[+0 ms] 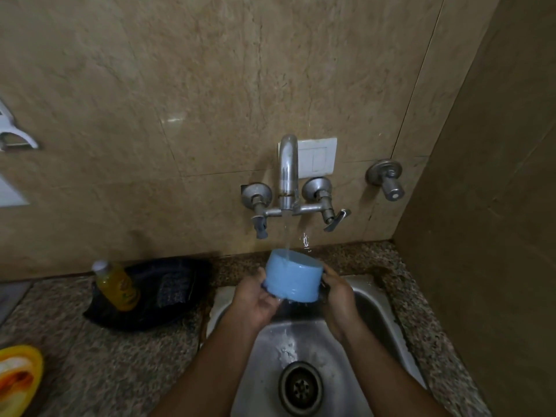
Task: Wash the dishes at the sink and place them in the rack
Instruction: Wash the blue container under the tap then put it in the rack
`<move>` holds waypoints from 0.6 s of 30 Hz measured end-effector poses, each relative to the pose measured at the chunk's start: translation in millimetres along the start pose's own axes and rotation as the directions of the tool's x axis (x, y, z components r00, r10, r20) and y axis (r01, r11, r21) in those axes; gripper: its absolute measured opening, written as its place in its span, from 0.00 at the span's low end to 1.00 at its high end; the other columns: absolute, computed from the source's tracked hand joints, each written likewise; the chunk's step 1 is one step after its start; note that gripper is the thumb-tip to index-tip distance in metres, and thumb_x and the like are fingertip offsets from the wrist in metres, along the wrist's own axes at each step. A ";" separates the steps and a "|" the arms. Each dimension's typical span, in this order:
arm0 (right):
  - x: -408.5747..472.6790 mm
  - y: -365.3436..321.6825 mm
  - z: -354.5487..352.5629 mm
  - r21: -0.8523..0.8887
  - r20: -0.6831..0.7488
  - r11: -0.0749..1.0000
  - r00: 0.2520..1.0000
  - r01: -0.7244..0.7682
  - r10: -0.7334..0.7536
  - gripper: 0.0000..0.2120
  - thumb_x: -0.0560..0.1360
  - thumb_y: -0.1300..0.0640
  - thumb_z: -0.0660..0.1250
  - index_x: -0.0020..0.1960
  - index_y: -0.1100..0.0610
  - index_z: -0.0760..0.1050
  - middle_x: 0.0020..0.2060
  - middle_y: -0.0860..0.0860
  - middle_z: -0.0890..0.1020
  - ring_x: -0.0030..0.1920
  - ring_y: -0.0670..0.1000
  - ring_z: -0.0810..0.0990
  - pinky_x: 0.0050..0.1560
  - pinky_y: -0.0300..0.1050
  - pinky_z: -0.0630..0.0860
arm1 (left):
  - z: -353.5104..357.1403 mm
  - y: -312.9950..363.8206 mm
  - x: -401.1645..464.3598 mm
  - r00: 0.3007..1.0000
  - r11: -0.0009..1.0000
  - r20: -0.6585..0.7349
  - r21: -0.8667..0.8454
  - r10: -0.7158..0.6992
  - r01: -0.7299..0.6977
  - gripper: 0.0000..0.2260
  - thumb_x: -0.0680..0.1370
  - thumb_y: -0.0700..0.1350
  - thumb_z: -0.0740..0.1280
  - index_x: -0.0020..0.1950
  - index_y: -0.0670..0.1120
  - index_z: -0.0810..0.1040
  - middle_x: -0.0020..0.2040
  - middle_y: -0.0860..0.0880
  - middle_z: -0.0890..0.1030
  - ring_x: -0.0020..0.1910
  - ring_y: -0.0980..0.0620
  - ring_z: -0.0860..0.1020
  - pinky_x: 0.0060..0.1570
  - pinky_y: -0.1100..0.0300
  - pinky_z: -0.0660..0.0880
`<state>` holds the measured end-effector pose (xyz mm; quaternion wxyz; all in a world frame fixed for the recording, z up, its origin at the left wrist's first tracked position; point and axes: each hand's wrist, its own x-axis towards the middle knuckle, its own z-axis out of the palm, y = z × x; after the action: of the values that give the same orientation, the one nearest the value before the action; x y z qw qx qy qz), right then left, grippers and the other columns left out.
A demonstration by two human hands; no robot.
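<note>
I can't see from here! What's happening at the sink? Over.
Left hand and right hand both gripping blue cup, upside down. Tap water hitting it. Nothing blocking.

beige marble wall [150, 85]; speckled granite counter [120, 356]; white switch plate [319, 158]

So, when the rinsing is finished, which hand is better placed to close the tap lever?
Probably the right hand. It grips the right side of the upturned light blue plastic cup, below the angled metal tap lever. The left hand holds the cup's other side, farther away.
</note>
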<state>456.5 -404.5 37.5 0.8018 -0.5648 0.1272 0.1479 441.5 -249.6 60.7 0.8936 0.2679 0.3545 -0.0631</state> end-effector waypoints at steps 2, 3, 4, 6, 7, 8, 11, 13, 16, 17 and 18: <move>-2.3 0.4 -1.5 0.173 0.027 0.977 0.992 -0.123 0.120 0.16 0.83 0.59 0.55 0.65 0.59 0.76 0.54 0.58 0.84 0.56 0.59 0.82 0.58 0.57 0.77 | 0.1 -1.6 -1.9 1.000 1.000 0.012 -0.002 -0.001 0.001 0.12 0.83 0.41 0.61 0.63 0.35 0.72 0.56 0.34 0.80 0.51 0.38 0.81 0.39 0.43 0.79; -2.1 1.0 -2.8 0.235 0.024 0.957 0.986 -0.168 0.167 0.15 0.83 0.58 0.55 0.64 0.61 0.76 0.52 0.60 0.85 0.55 0.60 0.82 0.58 0.59 0.77 | -0.9 -3.3 -4.5 0.999 1.000 0.039 0.002 -0.005 0.004 0.13 0.82 0.41 0.62 0.63 0.34 0.73 0.57 0.34 0.80 0.53 0.38 0.81 0.43 0.43 0.78; -0.1 1.3 -4.6 0.287 0.007 0.936 0.977 -0.204 0.211 0.15 0.83 0.59 0.56 0.63 0.63 0.76 0.50 0.61 0.85 0.53 0.61 0.82 0.58 0.59 0.77 | -0.5 -5.3 -8.2 0.997 1.000 0.069 0.005 -0.018 0.018 0.13 0.81 0.40 0.63 0.63 0.34 0.73 0.58 0.34 0.80 0.54 0.38 0.80 0.46 0.43 0.77; 1.8 1.8 -6.7 0.366 -0.011 0.898 0.963 -0.245 0.268 0.16 0.82 0.59 0.56 0.63 0.66 0.75 0.51 0.63 0.84 0.53 0.61 0.82 0.54 0.57 0.79 | -2.3 -9.9 -10.9 0.993 0.999 0.118 0.031 -0.021 0.017 0.15 0.79 0.39 0.64 0.63 0.33 0.73 0.58 0.34 0.81 0.56 0.39 0.80 0.50 0.44 0.77; 3.0 2.6 -7.2 0.390 -0.014 0.885 0.959 -0.256 0.284 0.16 0.82 0.59 0.56 0.64 0.66 0.75 0.53 0.64 0.84 0.53 0.61 0.81 0.52 0.56 0.80 | -3.6 -12.0 -11.9 0.991 0.999 0.137 0.048 -0.013 0.006 0.16 0.78 0.39 0.66 0.64 0.33 0.74 0.57 0.34 0.81 0.56 0.39 0.81 0.52 0.44 0.77; 3.9 3.5 -7.0 0.407 -0.011 0.875 0.956 -0.264 0.293 0.17 0.82 0.58 0.56 0.64 0.66 0.75 0.55 0.64 0.83 0.54 0.61 0.81 0.50 0.55 0.81 | -4.4 -13.1 -12.6 0.988 0.998 0.156 0.063 -0.009 0.000 0.18 0.76 0.39 0.67 0.64 0.33 0.74 0.58 0.34 0.82 0.56 0.39 0.82 0.54 0.44 0.77; 4.1 3.7 -4.6 0.449 0.056 0.839 0.947 -0.308 0.317 0.18 0.82 0.57 0.56 0.64 0.66 0.75 0.55 0.64 0.83 0.54 0.61 0.82 0.47 0.53 0.82 | -8.9 -10.6 -11.5 0.980 0.998 0.198 0.067 0.006 -0.019 0.20 0.74 0.41 0.68 0.64 0.34 0.74 0.58 0.35 0.82 0.55 0.40 0.83 0.56 0.45 0.76; 2.8 -0.6 -0.2 0.468 0.121 0.805 0.928 -0.366 0.352 0.18 0.83 0.56 0.55 0.64 0.66 0.74 0.56 0.65 0.82 0.56 0.62 0.81 0.49 0.55 0.83 | -12.4 -7.4 -11.5 0.980 0.999 0.197 0.038 0.025 -0.033 0.17 0.77 0.41 0.67 0.62 0.34 0.74 0.57 0.35 0.82 0.54 0.39 0.83 0.56 0.44 0.76; 2.7 -5.9 8.0 0.480 0.181 0.781 0.916 -0.400 0.358 0.18 0.83 0.60 0.56 0.67 0.69 0.71 0.59 0.67 0.80 0.61 0.62 0.79 0.53 0.56 0.81 | -18.2 -1.0 -6.5 0.995 0.997 0.084 -0.046 0.061 -0.057 0.12 0.82 0.40 0.61 0.61 0.33 0.73 0.58 0.34 0.81 0.55 0.40 0.81 0.52 0.45 0.77; 3.1 -6.0 10.5 0.482 0.188 0.782 0.918 -0.396 0.350 0.17 0.82 0.63 0.55 0.68 0.70 0.69 0.60 0.67 0.80 0.61 0.62 0.79 0.55 0.57 0.80 | -20.4 2.0 -3.7 0.997 0.995 0.029 -0.074 0.068 -0.065 0.11 0.83 0.39 0.60 0.60 0.33 0.73 0.60 0.33 0.79 0.58 0.40 0.80 0.52 0.45 0.76; 2.9 -5.6 13.3 0.492 0.195 0.777 0.920 -0.393 0.341 0.17 0.82 0.65 0.55 0.68 0.70 0.69 0.60 0.67 0.79 0.62 0.62 0.79 0.57 0.58 0.78 | -21.6 5.0 -2.9 0.998 0.993 -0.017 -0.094 0.066 -0.067 0.10 0.83 0.38 0.58 0.59 0.33 0.72 0.63 0.33 0.77 0.61 0.39 0.78 0.53 0.44 0.76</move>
<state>461.8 -393.5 45.6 0.8852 -0.2825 0.2317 0.2878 427.9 -234.3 51.7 0.9043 0.2377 0.3543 -0.0146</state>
